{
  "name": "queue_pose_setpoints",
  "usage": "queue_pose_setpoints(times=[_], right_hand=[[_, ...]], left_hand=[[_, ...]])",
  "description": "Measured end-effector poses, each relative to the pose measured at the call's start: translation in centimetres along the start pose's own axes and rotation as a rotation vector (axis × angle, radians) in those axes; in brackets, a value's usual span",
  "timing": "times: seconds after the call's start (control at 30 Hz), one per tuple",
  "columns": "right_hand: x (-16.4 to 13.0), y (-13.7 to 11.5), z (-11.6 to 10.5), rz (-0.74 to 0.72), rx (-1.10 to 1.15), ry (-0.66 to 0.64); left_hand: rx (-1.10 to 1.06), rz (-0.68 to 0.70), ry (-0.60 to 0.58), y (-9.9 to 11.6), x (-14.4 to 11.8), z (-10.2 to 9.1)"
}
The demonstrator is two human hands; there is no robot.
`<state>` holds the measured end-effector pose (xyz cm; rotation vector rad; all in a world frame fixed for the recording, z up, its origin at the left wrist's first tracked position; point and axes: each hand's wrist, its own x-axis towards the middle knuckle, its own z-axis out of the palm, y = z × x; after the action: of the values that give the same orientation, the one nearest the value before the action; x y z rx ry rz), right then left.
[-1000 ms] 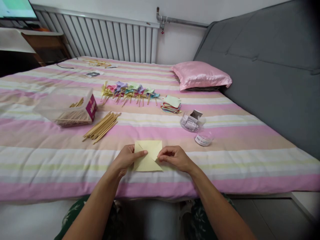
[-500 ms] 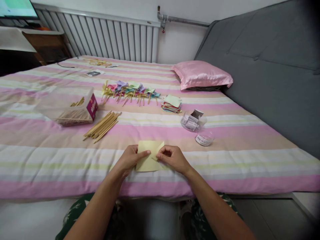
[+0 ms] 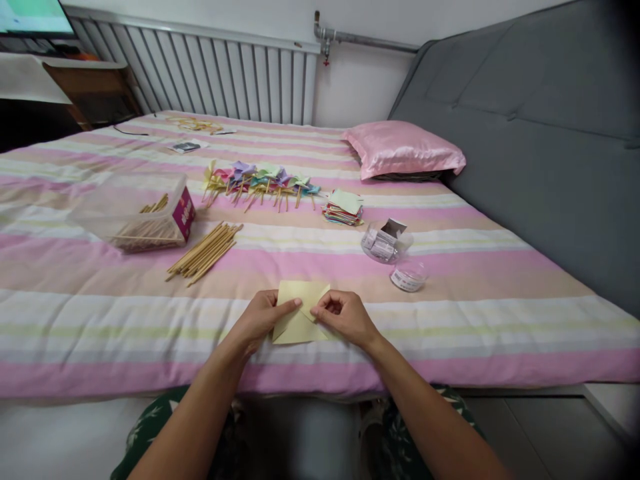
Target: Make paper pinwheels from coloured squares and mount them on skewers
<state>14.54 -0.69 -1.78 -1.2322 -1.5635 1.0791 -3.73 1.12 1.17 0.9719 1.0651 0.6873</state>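
A pale yellow paper square (image 3: 299,310) with diagonal cuts lies on the striped bed (image 3: 100,320) near its front edge. My left hand (image 3: 257,319) rests on the paper's left side, its index finger pressing down near the centre. My right hand (image 3: 344,316) pinches a corner flap of the paper at the right, folded toward the centre. Both hands touch the same sheet.
Behind lie a bundle of wooden sticks (image 3: 205,249), a clear box of sticks (image 3: 145,213), a row of finished paper pinwheels (image 3: 260,181), a stack of coloured paper (image 3: 343,208), a clear tub (image 3: 384,244) and its lid (image 3: 408,276). A pink pillow (image 3: 403,149) and grey headboard (image 3: 540,127) stand right.
My right hand has drawn the paper's right corner flap inward toward the centre. My left index finger stays pressed near the middle. The sheet shifted slightly.
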Motion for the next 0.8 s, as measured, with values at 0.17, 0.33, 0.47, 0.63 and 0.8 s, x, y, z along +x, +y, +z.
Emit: queue_pose_setpoints(times=[0.17,0.33,0.47,0.63,0.8], right_hand=[[-0.03,-0.04,0.04,0.001,-0.019,0.004],[0.00,0.19,0.13,0.011,-0.020,0.009],[0.00,0.25,0.17,0.010,-0.029,0.016],[-0.03,0.13,0.25,0.006,-0.020,0.033],[-0.03,0.14,0.31,0.006,-0.028,0.036]], left_hand=[[0.003,0.005,0.007,-0.02,-0.01,0.01],[0.015,0.005,0.002,-0.14,0.06,-0.10],[0.029,0.008,0.007,-0.19,0.11,-0.08],[0.040,0.012,0.025,-0.23,0.17,0.00],[0.043,0.014,0.029,-0.32,0.28,-0.03]])
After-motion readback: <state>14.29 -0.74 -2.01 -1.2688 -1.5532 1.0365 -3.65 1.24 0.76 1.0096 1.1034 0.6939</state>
